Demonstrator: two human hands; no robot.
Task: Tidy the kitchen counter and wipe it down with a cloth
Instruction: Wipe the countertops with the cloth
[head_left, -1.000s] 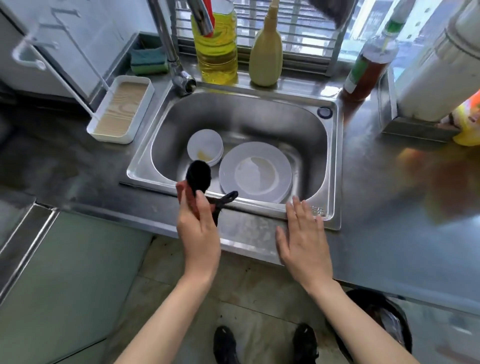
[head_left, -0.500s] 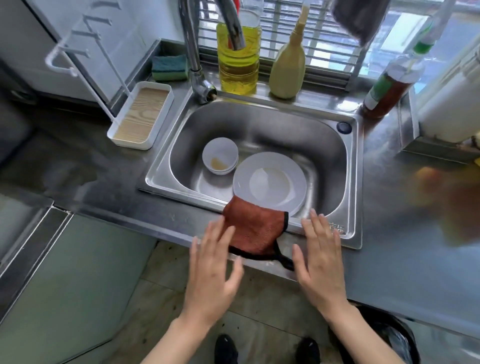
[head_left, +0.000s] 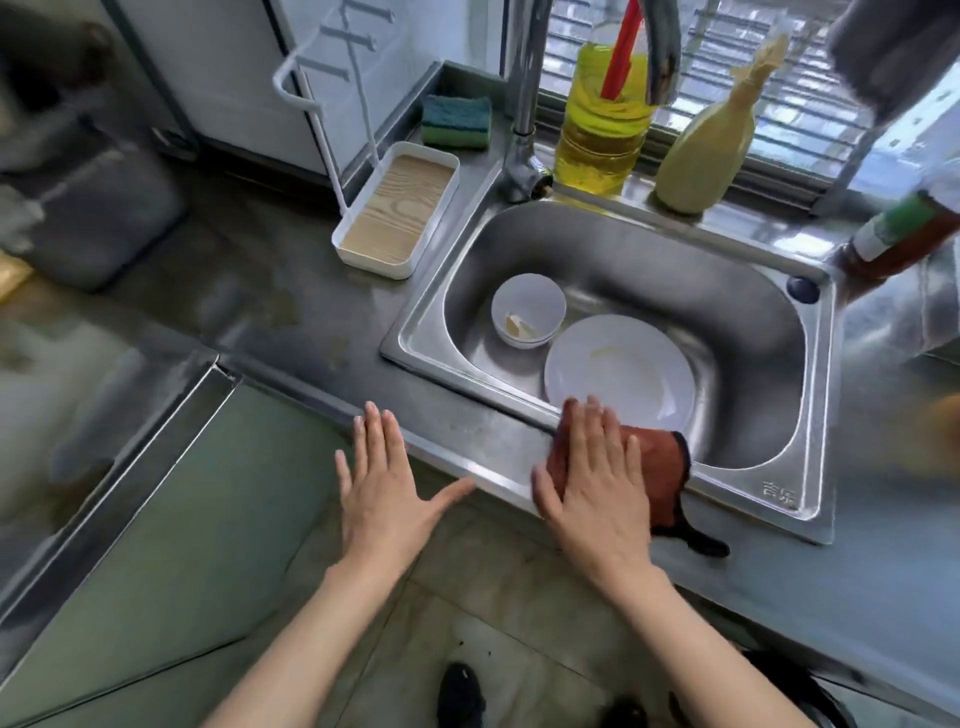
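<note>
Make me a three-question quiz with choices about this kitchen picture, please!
1. Where is the brown cloth? A) on the floor B) over the sink's front rim C) on the faucet
2. What colour is the plate in the sink? A) white B) red C) black
3. What is the right hand doing? A) pressing flat on the cloth B) gripping a bottle C) hanging free
Answers: B, it drapes over the rim; A, the plate is plain white; A, straight fingers lie on the cloth.
</note>
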